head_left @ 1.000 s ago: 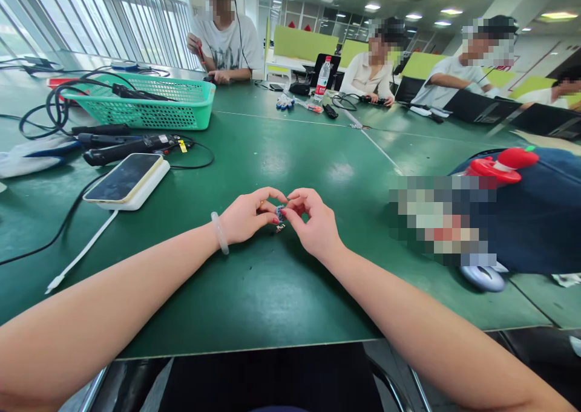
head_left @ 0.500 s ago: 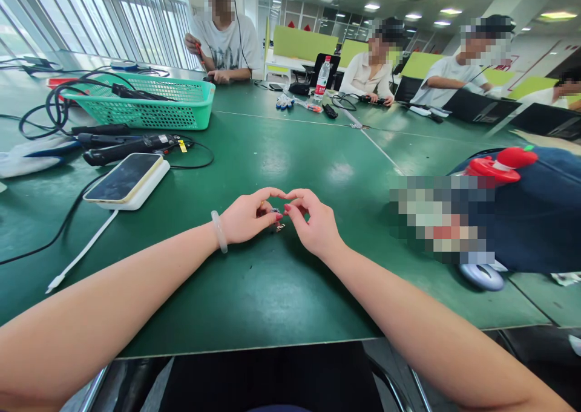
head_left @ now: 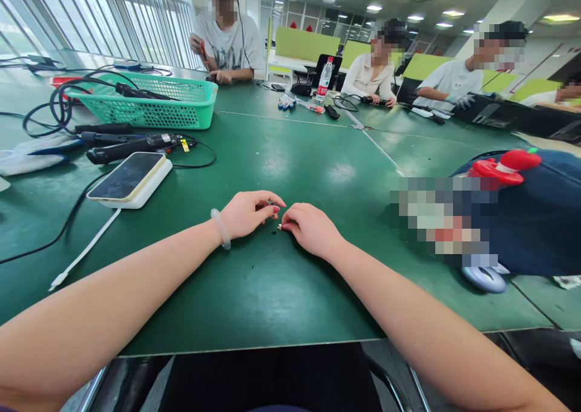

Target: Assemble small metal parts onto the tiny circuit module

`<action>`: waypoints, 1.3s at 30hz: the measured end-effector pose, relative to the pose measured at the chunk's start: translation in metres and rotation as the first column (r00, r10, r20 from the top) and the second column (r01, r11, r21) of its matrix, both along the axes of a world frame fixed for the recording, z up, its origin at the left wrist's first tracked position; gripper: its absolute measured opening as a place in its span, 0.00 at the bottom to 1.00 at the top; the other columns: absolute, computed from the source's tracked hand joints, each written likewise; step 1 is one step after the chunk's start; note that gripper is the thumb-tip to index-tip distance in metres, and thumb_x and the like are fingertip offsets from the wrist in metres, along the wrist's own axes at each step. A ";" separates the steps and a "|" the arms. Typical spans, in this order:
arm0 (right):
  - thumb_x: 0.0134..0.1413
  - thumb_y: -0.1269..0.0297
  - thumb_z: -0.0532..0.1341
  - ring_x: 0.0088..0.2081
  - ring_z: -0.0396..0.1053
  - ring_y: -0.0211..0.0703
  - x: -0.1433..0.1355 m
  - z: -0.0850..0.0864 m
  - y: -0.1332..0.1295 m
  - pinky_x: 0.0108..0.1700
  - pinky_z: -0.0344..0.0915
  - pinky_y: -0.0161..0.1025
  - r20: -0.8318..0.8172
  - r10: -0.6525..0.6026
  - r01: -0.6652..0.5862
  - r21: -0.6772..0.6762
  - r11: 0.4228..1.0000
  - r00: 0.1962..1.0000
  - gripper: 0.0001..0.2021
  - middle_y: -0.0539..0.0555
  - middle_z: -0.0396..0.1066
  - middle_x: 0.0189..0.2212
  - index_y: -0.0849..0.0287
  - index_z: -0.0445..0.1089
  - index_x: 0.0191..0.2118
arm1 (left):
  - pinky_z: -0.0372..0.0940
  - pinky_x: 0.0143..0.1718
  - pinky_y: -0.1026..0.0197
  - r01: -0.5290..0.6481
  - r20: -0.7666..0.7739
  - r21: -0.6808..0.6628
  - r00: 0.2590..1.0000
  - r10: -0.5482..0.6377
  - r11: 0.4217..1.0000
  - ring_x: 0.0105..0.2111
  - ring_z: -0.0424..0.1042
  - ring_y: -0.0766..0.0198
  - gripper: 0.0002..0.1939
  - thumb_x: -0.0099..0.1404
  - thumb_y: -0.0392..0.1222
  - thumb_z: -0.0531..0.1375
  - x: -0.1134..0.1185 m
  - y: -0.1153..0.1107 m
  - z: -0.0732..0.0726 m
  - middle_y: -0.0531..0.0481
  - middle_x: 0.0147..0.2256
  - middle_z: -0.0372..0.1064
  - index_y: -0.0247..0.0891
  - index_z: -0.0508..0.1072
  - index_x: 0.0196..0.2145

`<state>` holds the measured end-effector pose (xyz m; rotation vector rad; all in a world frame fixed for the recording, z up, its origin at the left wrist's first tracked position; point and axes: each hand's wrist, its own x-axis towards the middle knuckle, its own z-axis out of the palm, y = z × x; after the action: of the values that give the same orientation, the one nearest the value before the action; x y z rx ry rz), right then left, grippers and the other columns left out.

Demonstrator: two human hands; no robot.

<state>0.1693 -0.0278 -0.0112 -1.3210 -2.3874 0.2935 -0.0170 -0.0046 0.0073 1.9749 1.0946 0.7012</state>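
Note:
My left hand [head_left: 249, 214], with a pale bangle [head_left: 220, 228] at its wrist, is over the middle of the green table [head_left: 254, 303]. Its fingers are curled together around something small and dark, too small to name. Just to the right, my right hand [head_left: 313, 229] pinches a tiny whitish piece [head_left: 280, 226] between thumb and forefinger, low at the tabletop. Tiny dark bits [head_left: 274, 232] lie on the table below the fingertips. The two hands are close but apart.
A phone [head_left: 129, 176] on a white block, black cabled tools [head_left: 131, 148] and a green basket [head_left: 149, 112] are at the left. At the right lie a dark blue bag [head_left: 540, 218] and a round bluish object [head_left: 485, 279]. Several people sit across the table beyond a bottle [head_left: 324, 82].
My right hand has moved down and turned, parting from the left fingertips. The whitish piece is now at its fingertips, and dark bits show on the table. A person at the right shows a gloved hand.

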 end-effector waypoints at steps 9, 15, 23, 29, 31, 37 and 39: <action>0.52 0.70 0.61 0.36 0.66 0.39 0.003 0.001 0.004 0.40 0.61 0.38 -0.063 -0.005 0.002 -0.052 0.999 0.998 0.06 0.51 0.70 0.30 0.57 0.73 0.26 | 0.69 0.32 0.61 0.030 0.088 -0.119 0.996 -0.019 0.992 0.27 0.71 0.68 0.14 0.59 0.40 0.55 0.001 0.005 -0.007 0.48 0.33 0.73 0.36 0.71 0.43; 0.50 0.73 0.61 0.34 0.67 0.38 0.005 0.003 0.003 0.38 0.61 0.37 -0.125 -0.014 0.003 -0.092 0.996 0.992 0.08 0.51 0.70 0.29 0.57 0.74 0.24 | 0.70 0.35 0.60 0.047 0.137 -0.145 0.990 -0.027 0.988 0.28 0.72 0.68 0.15 0.57 0.33 0.53 0.002 0.006 -0.011 0.49 0.32 0.72 0.35 0.70 0.43; 0.50 0.73 0.59 0.29 0.63 0.36 0.005 0.005 0.002 0.33 0.59 0.36 -0.111 -0.088 0.072 -0.146 0.987 0.990 0.07 0.50 0.69 0.28 0.58 0.72 0.24 | 0.69 0.40 0.59 0.035 0.043 -0.074 0.999 -0.032 0.997 0.31 0.73 0.66 0.15 0.56 0.34 0.55 0.000 0.006 -0.011 0.49 0.33 0.74 0.37 0.71 0.42; 0.52 0.72 0.58 0.31 0.63 0.36 0.007 0.008 0.002 0.34 0.58 0.35 -0.119 -0.078 0.066 -0.106 0.992 0.990 0.07 0.50 0.67 0.29 0.58 0.70 0.26 | 0.68 0.43 0.58 0.030 0.016 -0.033 0.999 -0.029 0.999 0.35 0.73 0.64 0.14 0.57 0.39 0.58 0.000 0.006 -0.010 0.50 0.33 0.74 0.38 0.71 0.42; 0.51 0.68 0.61 0.32 0.63 0.37 0.007 0.008 0.000 0.34 0.58 0.35 -0.111 -0.034 0.024 -0.088 0.996 0.993 0.04 0.50 0.67 0.29 0.57 0.70 0.27 | 0.68 0.43 0.58 0.018 -0.004 -0.006 1.000 -0.018 1.000 0.34 0.73 0.64 0.14 0.56 0.41 0.59 0.000 0.006 -0.009 0.51 0.31 0.74 0.38 0.72 0.42; 0.53 0.68 0.60 0.34 0.64 0.38 0.005 0.006 -0.001 0.37 0.59 0.37 -0.015 0.014 -0.015 -0.099 0.995 1.000 0.06 0.50 0.68 0.29 0.56 0.71 0.27 | 0.67 0.42 0.59 -0.003 -0.025 0.022 1.000 0.004 1.000 0.33 0.72 0.64 0.14 0.54 0.41 0.61 0.001 0.004 -0.005 0.51 0.32 0.73 0.37 0.72 0.40; 0.54 0.69 0.59 0.34 0.65 0.39 0.005 0.006 0.000 0.37 0.59 0.37 -0.027 0.001 -0.004 -0.097 0.995 1.000 0.06 0.51 0.69 0.30 0.57 0.71 0.28 | 0.67 0.42 0.59 0.002 -0.026 0.013 1.000 -0.002 1.000 0.33 0.72 0.64 0.14 0.54 0.41 0.61 0.001 0.004 -0.005 0.50 0.32 0.73 0.37 0.72 0.40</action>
<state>0.1742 -0.0278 -0.0054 -1.3475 -2.3794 0.4313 -0.0159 -0.0006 0.0021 2.0013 1.1061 0.6853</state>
